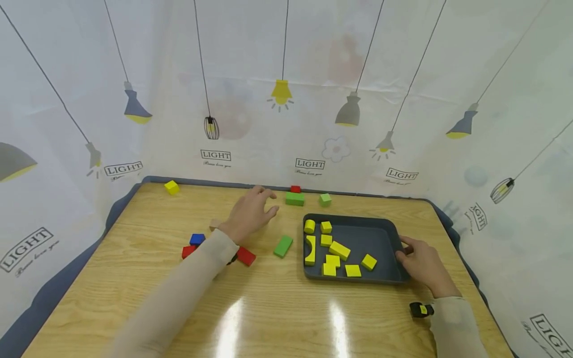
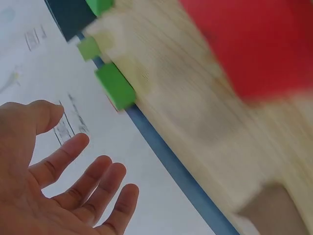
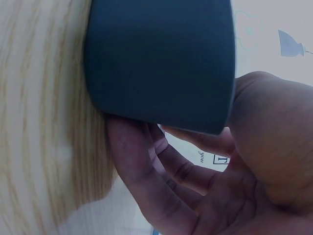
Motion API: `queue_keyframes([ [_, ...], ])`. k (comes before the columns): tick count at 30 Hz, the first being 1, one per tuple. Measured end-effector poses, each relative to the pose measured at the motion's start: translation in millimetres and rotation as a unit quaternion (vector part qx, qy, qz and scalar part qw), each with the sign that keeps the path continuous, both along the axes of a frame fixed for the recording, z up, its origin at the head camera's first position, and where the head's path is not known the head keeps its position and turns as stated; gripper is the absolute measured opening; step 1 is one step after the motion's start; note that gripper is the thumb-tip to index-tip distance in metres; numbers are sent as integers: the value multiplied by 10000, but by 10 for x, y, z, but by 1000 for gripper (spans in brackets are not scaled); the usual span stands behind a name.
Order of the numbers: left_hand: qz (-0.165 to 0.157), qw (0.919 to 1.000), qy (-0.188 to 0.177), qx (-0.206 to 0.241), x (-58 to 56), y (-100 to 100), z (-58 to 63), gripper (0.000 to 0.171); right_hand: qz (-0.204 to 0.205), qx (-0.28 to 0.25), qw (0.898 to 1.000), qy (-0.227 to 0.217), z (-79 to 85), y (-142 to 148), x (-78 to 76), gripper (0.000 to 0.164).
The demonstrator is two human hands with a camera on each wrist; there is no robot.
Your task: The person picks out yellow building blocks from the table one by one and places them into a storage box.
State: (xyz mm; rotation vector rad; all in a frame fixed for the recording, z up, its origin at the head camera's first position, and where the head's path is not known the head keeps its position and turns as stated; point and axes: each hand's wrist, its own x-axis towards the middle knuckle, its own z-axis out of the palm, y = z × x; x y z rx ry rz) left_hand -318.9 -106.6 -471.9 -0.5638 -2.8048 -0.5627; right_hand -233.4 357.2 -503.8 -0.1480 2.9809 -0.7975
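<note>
My left hand (image 1: 251, 214) hovers above the table with relaxed fingers and holds nothing. In the left wrist view its palm and spread fingers (image 2: 80, 191) show plainly. Under and around that forearm lie a red block (image 1: 245, 256), a blue block (image 1: 197, 239), another red block (image 1: 188, 251) and a partly hidden tan block (image 1: 215, 223). My right hand (image 1: 423, 263) grips the right side of a dark grey tray (image 1: 380, 248), thumb at the rim and fingers against its outer side. Several yellow blocks (image 1: 339, 250) lie in the tray, mostly toward its left.
Left of the tray lies a green block (image 1: 283, 246). Near the back edge stand a longer green block (image 1: 294, 199), a red block (image 1: 295, 189) behind it and a light green cube (image 1: 325, 200). A yellow cube (image 1: 171, 187) sits at the far left corner. Printed cloth surrounds the table.
</note>
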Motion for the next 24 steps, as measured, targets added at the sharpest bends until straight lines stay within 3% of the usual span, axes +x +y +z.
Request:
queue_keyframes([
  [15,801,9962,-320,-144,18,-867,-52,44,-40,21,10000,-20,-9,0,3,55],
  [24,1235,9900,-653,-219,87,-1335,1,46,-74,60,9999,-36,-14,-7,-3,55],
])
